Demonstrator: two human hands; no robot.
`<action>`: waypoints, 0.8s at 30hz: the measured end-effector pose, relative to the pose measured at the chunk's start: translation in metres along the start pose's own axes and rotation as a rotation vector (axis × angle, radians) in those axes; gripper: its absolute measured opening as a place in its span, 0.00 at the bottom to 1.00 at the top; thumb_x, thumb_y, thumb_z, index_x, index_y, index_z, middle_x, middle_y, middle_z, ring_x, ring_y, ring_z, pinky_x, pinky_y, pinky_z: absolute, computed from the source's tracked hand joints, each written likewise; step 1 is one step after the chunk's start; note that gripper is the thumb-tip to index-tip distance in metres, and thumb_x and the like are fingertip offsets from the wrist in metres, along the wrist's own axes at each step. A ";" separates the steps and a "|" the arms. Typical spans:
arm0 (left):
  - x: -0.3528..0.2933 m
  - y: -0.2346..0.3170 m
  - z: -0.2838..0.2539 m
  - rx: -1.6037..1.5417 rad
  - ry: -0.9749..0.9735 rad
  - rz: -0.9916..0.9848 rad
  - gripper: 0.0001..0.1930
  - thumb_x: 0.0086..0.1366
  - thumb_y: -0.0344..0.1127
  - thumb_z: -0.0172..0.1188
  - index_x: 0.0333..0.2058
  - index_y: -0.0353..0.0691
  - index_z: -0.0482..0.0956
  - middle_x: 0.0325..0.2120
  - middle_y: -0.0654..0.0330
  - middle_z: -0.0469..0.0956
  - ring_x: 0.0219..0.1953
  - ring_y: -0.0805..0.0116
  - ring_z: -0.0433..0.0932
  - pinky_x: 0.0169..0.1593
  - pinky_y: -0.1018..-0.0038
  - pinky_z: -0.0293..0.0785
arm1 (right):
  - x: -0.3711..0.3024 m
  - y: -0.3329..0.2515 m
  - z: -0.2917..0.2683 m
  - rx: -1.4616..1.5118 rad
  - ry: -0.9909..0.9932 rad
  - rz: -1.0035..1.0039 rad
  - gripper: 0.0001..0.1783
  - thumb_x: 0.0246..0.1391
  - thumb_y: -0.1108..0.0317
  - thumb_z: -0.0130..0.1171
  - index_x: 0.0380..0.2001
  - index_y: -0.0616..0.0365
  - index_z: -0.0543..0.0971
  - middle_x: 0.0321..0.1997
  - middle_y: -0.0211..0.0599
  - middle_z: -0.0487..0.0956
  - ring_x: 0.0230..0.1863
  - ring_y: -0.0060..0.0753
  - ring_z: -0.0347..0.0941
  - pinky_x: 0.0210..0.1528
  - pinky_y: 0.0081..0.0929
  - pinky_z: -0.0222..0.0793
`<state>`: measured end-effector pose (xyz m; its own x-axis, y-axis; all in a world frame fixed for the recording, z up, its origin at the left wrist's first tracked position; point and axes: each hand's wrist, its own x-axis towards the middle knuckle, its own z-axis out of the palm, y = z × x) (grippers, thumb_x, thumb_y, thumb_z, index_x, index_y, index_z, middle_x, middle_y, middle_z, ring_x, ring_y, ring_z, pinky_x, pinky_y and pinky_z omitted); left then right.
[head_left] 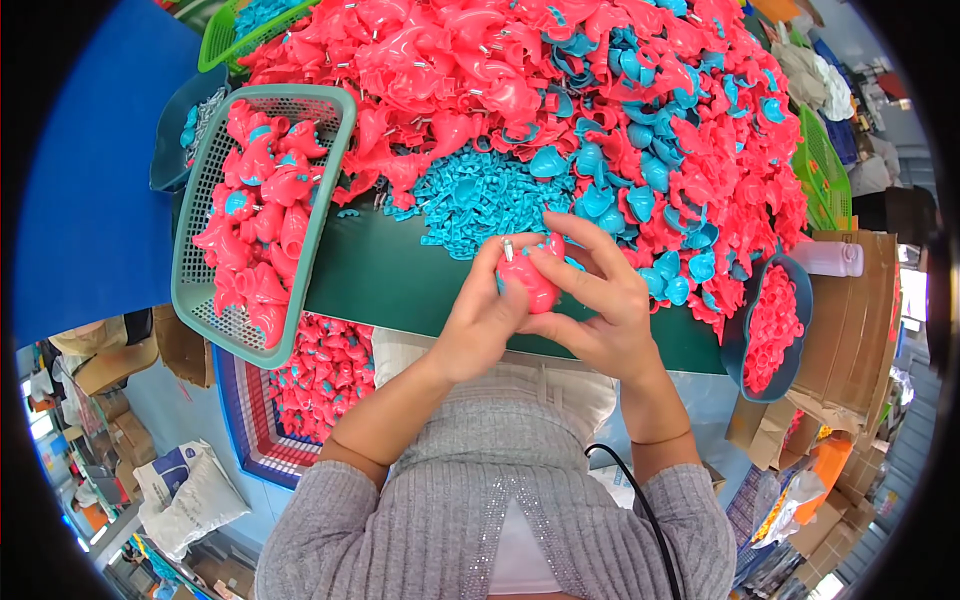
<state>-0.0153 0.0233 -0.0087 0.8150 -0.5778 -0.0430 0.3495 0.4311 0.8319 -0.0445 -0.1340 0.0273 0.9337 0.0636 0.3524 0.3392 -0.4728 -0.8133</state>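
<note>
Between both hands, just over the near edge of the green table [400, 282], I hold a glossy pink plastic toy part [532, 287] with blue bits and a small metal pin on top. My left hand [482, 310] grips its left side, thumb against the front. From the right, my right hand [603, 300] pinches it with thumb and fingers. Right behind the hands lies a heap of small blue plastic pieces [470, 195]. Blue cup-shaped shells [655, 172] are mixed into the pink heap beyond. The underside of the held part is hidden by my fingers.
A grey-green basket [345, 120] of pink and blue assembled parts leans at the left. Large pink shells [420, 60] cover the table's far side. At the right stands a dark bowl [737, 350] of small pink pieces. Below left is a floor crate [240, 440] of parts.
</note>
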 end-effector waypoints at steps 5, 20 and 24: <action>-0.003 0.012 0.002 0.067 -0.058 -0.055 0.26 0.65 0.34 0.58 0.57 0.35 0.59 0.49 0.59 0.65 0.48 0.77 0.67 0.51 0.77 0.67 | -0.002 0.003 -0.006 0.113 -0.013 -0.012 0.35 0.32 0.63 0.76 0.49 0.59 0.78 0.60 0.51 0.68 0.57 0.50 0.69 0.57 0.38 0.68; -0.002 0.013 -0.001 0.010 -0.071 -0.046 0.26 0.60 0.30 0.62 0.55 0.35 0.61 0.48 0.58 0.67 0.49 0.75 0.68 0.50 0.76 0.69 | 0.002 -0.004 -0.013 -0.013 -0.057 -0.076 0.33 0.32 0.68 0.75 0.47 0.62 0.77 0.57 0.49 0.72 0.55 0.44 0.73 0.53 0.34 0.72; -0.001 0.013 -0.002 0.034 -0.082 -0.034 0.26 0.61 0.30 0.61 0.55 0.35 0.61 0.47 0.59 0.68 0.49 0.76 0.68 0.49 0.77 0.69 | 0.005 -0.006 -0.013 -0.070 -0.100 -0.116 0.34 0.31 0.71 0.74 0.48 0.61 0.78 0.59 0.55 0.70 0.58 0.48 0.70 0.53 0.33 0.71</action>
<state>-0.0107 0.0308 0.0008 0.7621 -0.6469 -0.0269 0.3591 0.3877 0.8490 -0.0436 -0.1424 0.0394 0.8968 0.2064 0.3914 0.4396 -0.5174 -0.7342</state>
